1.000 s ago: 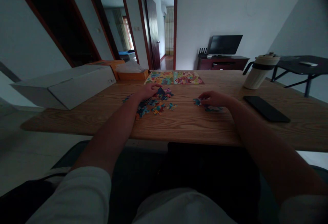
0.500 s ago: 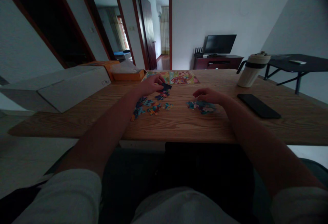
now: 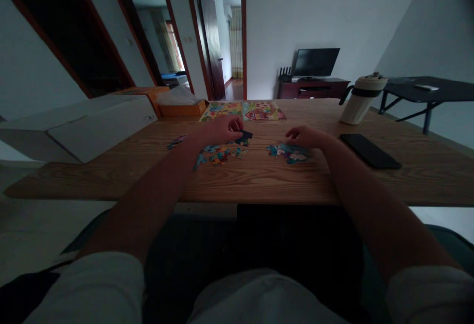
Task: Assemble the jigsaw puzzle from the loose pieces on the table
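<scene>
My left hand is closed on a dark jigsaw puzzle piece, pinched between thumb and fingers just above the table. Below that hand lie several loose puzzle pieces in orange, teal and blue, some hidden by my forearm. My right hand hovers at the far edge of a joined patch of teal and pink puzzle pieces. Its fingers are loosely bent and apart, with nothing visible in them. Whether the fingertips touch the patch I cannot tell.
Colourful picture sheets lie farther back on the wooden table. At the left stand a white box and an orange open box with clear plastic. A black phone-like slab and a cream flask are at the right.
My left hand has moved slightly right and toward me with the dark puzzle piece. My right hand has shifted a little right, its fingers more bent. The view has shifted slightly.
</scene>
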A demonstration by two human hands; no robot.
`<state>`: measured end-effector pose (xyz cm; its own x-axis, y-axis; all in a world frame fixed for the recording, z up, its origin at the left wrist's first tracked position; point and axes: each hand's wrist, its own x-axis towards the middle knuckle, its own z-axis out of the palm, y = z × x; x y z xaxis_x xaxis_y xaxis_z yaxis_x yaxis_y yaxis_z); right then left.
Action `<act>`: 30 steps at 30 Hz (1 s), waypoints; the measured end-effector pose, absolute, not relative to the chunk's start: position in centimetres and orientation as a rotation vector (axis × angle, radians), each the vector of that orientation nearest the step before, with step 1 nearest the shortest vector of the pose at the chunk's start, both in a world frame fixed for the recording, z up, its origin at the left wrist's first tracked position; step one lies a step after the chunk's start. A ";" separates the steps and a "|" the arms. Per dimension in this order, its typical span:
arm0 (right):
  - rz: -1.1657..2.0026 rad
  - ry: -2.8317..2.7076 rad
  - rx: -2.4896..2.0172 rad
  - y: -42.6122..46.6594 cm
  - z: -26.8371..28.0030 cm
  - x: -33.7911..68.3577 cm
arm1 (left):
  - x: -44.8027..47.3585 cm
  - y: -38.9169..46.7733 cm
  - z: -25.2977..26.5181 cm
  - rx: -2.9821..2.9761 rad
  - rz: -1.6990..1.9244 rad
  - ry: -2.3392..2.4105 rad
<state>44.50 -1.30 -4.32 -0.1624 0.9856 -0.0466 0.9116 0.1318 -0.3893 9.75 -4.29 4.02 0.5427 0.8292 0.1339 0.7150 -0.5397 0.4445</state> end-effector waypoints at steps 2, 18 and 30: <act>0.511 -2.196 -1.879 -1.4 -4.4 44.5 | 7.7 -3.7 4.4 2.427 0.541 1.371; 0.543 -2.218 -1.957 -1.8 -4.0 44.7 | -7.8 -5.3 2.9 2.257 0.438 1.859; 0.508 -2.253 -1.931 -1.8 -4.1 44.7 | -8.1 -6.5 2.2 2.267 0.229 1.855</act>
<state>44.73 -1.80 -4.10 -0.1720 0.9780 -0.1179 0.9339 0.1239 -0.3353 -8.05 -6.50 2.15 0.1991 0.9799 -0.0085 0.9485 -0.1905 0.2532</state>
